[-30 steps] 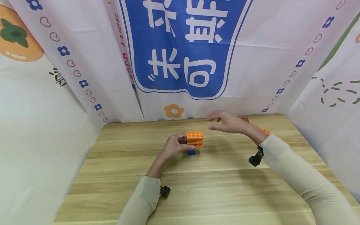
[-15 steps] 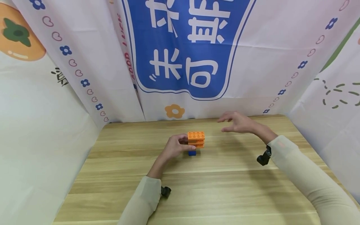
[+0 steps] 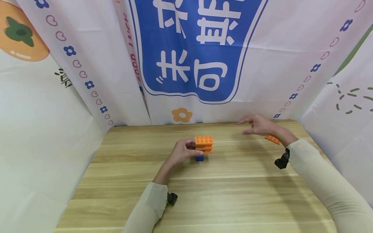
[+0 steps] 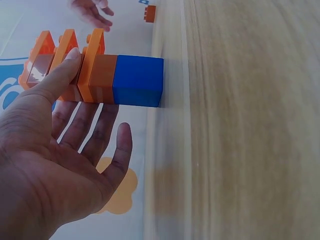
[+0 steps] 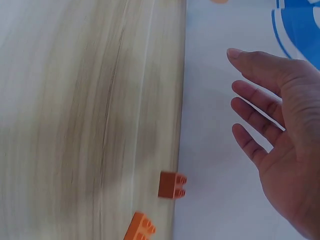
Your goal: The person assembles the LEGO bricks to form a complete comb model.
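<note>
Near the middle of the table stands a stack of toy building bricks (image 3: 204,140), with a blue brick (image 4: 139,80) at its base and brown bricks (image 4: 102,77) alternating with flat orange ones above. My left hand (image 3: 181,152) grips the stack from the left, thumb across the near side and fingers behind. To the right, my right hand (image 3: 259,125) hangs over the back of the table with fingers apart and nothing in it. Below that hand, in the right wrist view, lie a small brown brick (image 5: 168,185) and an orange brick (image 5: 137,228).
The wooden table (image 3: 175,200) ends at a printed cloth (image 3: 262,74) that hangs behind it. More white cloth (image 3: 43,145) closes off the left and right sides.
My right hand has moved to the right, away from the stack, still holding nothing. The left hand keeps its grip on the stack in the same place.
</note>
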Available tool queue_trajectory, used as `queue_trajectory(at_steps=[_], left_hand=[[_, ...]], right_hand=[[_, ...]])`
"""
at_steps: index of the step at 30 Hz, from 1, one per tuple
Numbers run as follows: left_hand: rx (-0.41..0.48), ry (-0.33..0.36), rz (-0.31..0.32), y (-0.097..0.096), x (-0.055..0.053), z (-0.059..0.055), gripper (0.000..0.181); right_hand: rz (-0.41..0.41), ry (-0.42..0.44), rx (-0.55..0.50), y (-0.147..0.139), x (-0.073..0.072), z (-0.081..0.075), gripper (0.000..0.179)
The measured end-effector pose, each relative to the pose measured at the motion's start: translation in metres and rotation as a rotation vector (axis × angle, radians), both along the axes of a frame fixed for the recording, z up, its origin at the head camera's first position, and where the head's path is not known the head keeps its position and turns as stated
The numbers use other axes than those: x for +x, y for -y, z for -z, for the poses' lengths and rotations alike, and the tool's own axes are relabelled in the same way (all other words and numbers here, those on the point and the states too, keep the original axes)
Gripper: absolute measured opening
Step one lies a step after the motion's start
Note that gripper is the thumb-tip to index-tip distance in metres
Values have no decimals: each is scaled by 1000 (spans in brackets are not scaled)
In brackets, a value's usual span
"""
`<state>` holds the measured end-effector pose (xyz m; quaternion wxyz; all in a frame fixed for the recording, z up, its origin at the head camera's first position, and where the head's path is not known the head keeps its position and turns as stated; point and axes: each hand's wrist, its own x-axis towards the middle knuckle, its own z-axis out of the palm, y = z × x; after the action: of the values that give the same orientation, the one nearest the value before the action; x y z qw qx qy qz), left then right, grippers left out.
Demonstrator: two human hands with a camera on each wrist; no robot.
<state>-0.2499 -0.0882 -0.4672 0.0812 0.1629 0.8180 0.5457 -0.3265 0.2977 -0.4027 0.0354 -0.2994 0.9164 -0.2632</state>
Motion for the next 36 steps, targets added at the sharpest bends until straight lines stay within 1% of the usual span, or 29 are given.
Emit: queue_trajectory(at_steps=[6,15,20,25,32,36], left_hand=[[7,3,-2,1,0,2,39],[-3,1,-9,0,1,1,39],[-1,0,-9,1,0,1,39],[-5,-13,1,1,-1,2,40],[-1,-9,4,1,-1,3,39],[-1,-8,4,1,-1,3,39]], right_hand=[[57,37,16,-14,-4,7,44],[143,50,43,-33,-7,17,46],[156,59,17,-41,-10,23,45],[192,72,13,-49,-13,28,46],[192,76,0,-59,-16,34,47],[211,75,2,-62,-18,39,49]])
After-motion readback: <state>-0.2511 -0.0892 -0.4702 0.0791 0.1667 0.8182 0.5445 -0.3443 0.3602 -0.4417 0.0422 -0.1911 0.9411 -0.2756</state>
